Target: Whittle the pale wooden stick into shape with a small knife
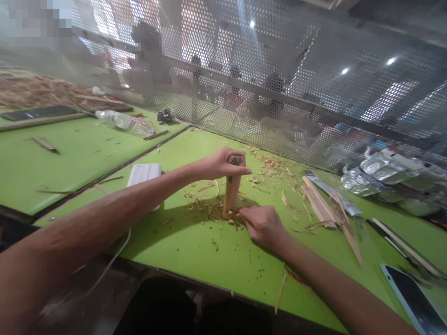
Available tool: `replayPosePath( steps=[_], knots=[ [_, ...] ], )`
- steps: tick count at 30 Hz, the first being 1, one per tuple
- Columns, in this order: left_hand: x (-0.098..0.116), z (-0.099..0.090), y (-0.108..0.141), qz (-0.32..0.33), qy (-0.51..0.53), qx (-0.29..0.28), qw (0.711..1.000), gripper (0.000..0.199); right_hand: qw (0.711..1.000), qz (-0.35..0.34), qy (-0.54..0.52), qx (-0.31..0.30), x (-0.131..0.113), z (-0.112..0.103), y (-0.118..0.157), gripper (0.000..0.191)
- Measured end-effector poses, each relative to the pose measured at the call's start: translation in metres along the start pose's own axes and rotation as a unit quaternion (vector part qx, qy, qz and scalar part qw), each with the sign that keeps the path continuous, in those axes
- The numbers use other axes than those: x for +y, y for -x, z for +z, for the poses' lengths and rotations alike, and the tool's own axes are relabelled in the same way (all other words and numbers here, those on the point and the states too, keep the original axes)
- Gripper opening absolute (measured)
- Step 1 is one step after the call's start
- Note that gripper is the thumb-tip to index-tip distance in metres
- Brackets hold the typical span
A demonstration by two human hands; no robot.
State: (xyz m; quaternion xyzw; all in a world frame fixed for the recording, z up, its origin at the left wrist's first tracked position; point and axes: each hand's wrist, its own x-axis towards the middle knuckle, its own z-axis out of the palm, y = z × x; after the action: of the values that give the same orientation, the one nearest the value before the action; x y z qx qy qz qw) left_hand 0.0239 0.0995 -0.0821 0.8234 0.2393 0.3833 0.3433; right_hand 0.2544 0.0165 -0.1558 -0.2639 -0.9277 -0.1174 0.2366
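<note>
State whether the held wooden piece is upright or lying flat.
Roughly upright: the left hand grips the top of the wooden piece, whose lower end meets the green table.

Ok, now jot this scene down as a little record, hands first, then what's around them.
Left grip: holding the top of an upright wooden block
Right grip: at the block's base; whether anything is pinched is unclear
Shavings: scattered around and beyond the block
Left side: white box, clear bottle lying down
Right side: wood strips, phone
Surface: green table
</note>
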Motion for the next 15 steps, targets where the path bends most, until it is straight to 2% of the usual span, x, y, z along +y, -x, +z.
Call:
replayPosePath(
  steps=[6,15],
  knots=[
    [-0.0009,0.0006,0.0014,-0.019,0.011,-0.01,1.0,0.034,1.0,0.0,0.001,0.007,-0.0012,-0.0001,0.0,0.024],
    [-0.0019,-0.0067,0.0048,-0.014,-0.007,-0.02,1.0,0.04,0.999,0.021,-0.034,0.023,-0.0054,-0.0026,0.0069,0.021]
  ],
)
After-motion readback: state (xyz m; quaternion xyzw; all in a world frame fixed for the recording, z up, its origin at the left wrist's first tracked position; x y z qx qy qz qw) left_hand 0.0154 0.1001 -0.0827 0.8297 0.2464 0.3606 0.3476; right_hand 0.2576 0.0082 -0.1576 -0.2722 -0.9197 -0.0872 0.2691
